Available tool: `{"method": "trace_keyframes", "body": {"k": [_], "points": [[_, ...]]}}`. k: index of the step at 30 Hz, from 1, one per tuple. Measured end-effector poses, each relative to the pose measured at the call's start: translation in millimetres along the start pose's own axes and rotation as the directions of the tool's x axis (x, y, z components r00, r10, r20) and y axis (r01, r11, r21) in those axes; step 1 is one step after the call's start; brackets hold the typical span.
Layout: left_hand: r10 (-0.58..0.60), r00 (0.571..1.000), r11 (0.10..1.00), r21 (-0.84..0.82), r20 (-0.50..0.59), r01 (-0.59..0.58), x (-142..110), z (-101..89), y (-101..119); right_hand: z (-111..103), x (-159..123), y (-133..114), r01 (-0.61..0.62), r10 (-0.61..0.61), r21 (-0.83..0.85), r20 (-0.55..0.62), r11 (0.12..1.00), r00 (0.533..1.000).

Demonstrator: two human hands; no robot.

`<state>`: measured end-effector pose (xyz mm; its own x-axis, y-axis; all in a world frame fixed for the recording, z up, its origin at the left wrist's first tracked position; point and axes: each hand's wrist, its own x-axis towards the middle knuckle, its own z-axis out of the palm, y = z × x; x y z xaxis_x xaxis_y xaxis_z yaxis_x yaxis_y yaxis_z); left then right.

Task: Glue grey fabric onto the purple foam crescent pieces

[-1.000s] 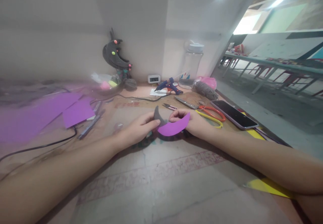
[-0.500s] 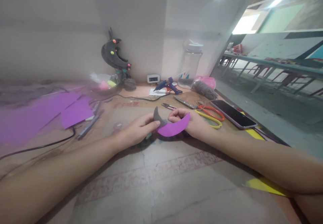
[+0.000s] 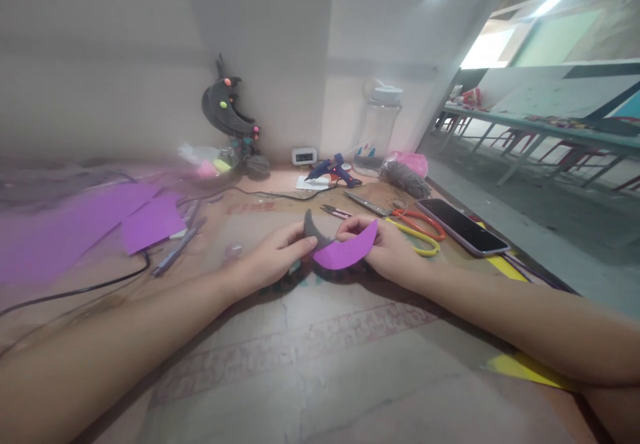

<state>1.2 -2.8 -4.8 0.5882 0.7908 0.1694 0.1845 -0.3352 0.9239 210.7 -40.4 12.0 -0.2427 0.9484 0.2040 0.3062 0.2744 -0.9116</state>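
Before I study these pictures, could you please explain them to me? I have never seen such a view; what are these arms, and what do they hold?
There is no machine: these are a person's bare hands, seen by a camera worn on the head. The left hand pinches a grey crescent. A purple paper crescent overlaps it and partly covers the right hand, so that grip is unclear. On the table lie scissors, a phone, a glue gun and purple sheets; a bottle stands behind.
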Motion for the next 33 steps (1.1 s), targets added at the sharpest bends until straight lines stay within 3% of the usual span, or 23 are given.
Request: {"method": "trace_keyframes", "body": {"k": [4, 13, 18, 22, 26, 29, 33], "points": [[-0.013, 1.0, 1.0, 0.004, 0.004, 0.013, 0, -0.6, 0, 0, 2, 2, 0.052, -0.052, -0.014, -0.036, 0.999, 0.998], [-0.022, 1.0, 1.0, 0.014, -0.018, 0.022, -1, -1.0, -1, 2, 2, 5, 0.01, -0.009, 0.075, -0.017, 0.997, 1.0], [-0.029, 1.0, 0.999, -0.016, -0.005, 0.029, 0, 0.5, 3, -2, 7, 10, 0.085, -0.087, -0.049, -0.03, 0.995, 0.996], [-0.009, 0.993, 0.999, -0.038, -0.118, 0.005, 4, 0.4, 2, -8, 8, 9, 0.219, -0.237, -0.155, -0.108, 0.963, 0.965], [0.09, 0.972, 0.994, -0.046, -0.217, -0.102, 8, -0.3, 0, -12, 5, 7, 0.294, -0.315, -0.237, -0.059, 0.926, 0.947], [0.123, 0.972, 0.991, -0.028, -0.199, -0.131, 9, -0.5, 1, -10, 4, 10, 0.283, -0.308, -0.314, -0.029, 0.906, 0.951], [0.083, 0.982, 0.996, 0.035, -0.172, -0.078, 7, -1.7, 0, -3, 5, 16, 0.329, -0.371, -0.455, -0.005, 0.828, 0.928]]}}
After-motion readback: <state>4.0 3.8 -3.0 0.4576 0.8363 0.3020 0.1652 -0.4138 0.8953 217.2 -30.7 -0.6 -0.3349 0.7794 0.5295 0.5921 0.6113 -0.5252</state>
